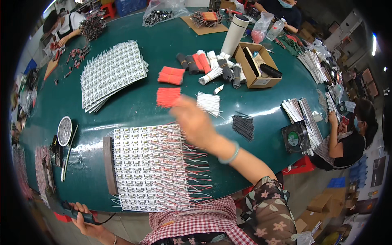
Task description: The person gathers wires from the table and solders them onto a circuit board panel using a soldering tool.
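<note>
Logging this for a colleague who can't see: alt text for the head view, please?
A blurred right hand is over the upper-right corner of a white circuit-board panel on a green table, near red wires and white wires. The left hand holds a corded tool; three co-workers are around the table.

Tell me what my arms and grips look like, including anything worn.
Your right grip and left grip are ungloved. On the right: a pale green bangle and a sheer dark sleeve printed with pinkish flowers and pale leaves. On the left: a thin, light bracelet; I can't make out a sleeve there.
</note>
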`<state>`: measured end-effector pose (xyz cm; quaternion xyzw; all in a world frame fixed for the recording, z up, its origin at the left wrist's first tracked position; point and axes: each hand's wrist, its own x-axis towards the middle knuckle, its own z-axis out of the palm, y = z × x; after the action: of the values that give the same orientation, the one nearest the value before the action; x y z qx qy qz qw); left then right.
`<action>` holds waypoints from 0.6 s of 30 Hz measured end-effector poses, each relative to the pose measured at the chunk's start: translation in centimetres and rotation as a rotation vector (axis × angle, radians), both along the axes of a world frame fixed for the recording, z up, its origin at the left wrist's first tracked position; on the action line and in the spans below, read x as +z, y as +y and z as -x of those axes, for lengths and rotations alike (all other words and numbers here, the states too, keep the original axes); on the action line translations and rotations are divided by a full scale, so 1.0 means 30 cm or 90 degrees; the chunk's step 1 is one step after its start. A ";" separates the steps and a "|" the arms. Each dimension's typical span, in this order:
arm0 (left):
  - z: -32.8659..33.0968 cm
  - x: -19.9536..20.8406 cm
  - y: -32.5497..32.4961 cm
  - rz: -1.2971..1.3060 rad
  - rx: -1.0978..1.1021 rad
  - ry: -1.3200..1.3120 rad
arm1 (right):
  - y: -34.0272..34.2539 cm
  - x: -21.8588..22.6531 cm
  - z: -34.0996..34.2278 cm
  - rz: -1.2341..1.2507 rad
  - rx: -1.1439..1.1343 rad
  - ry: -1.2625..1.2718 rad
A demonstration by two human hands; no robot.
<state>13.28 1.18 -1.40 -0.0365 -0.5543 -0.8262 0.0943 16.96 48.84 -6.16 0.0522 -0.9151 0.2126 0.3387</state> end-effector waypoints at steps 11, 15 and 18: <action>0.047 0.014 0.151 0.083 -0.077 0.032 | 0.647 -0.100 0.094 -0.073 -0.477 -0.077; 0.067 -0.012 0.211 0.059 -0.082 -0.003 | 0.714 -0.039 0.017 0.271 -0.478 -0.003; 0.058 0.034 0.226 0.070 -0.057 0.006 | 0.749 0.016 -0.022 0.542 -0.410 0.080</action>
<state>11.54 7.96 -0.39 -0.0702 -0.5963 -0.7977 0.0572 17.63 71.33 -5.67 -0.3606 -0.6958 0.4463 0.4320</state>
